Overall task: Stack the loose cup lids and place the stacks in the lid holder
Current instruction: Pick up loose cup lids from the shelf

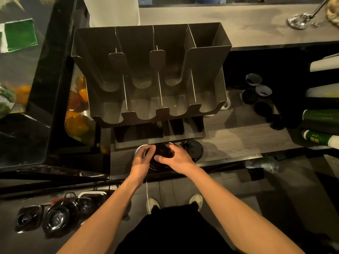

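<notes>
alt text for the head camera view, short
A person's left hand and right hand grip a stack of black cup lids on the counter, in front of a metal lid holder. Loose black lids lie farther right.

The grey wood-grain counter (pixel 236 136) carries the metal lid holder (pixel 205 63) at its middle, a pile of black lids (pixel 163 150) at the near edge with a white lid (pixel 139 147) just left and another black lid (pixel 194 148) just right, and scattered black and white lids (pixel 249 97) well to the right.
</notes>
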